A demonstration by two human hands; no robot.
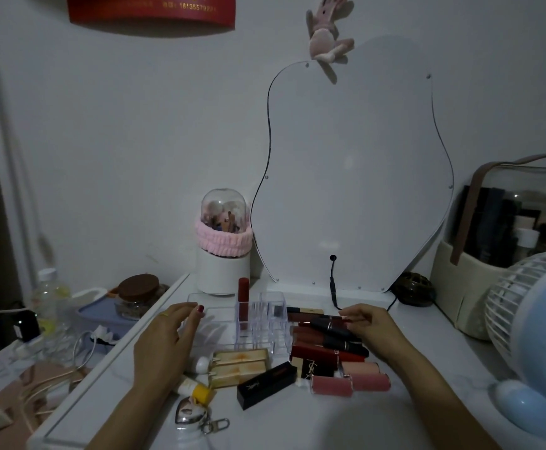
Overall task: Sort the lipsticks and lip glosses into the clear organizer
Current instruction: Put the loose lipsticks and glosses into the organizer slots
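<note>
A clear organizer [265,323] stands mid-table with one dark red lip gloss [243,300] upright in a back slot. My left hand [167,339] rests against the organizer's left side, fingers apart, holding nothing. To the right lies a pile of lipsticks and glosses [326,339]. My right hand [372,326] reaches into that pile, its fingers on a dark tube [330,325]. A black boxed lipstick [266,384], gold tubes [239,365] and pink tubes [349,383] lie in front.
A curved mirror [356,177] leans on the wall behind. A domed jar with a pink band [223,241] stands at back left. A blue fan [537,345] and a cosmetics case [499,241] crowd the right. A heart keychain [190,415] lies near the front.
</note>
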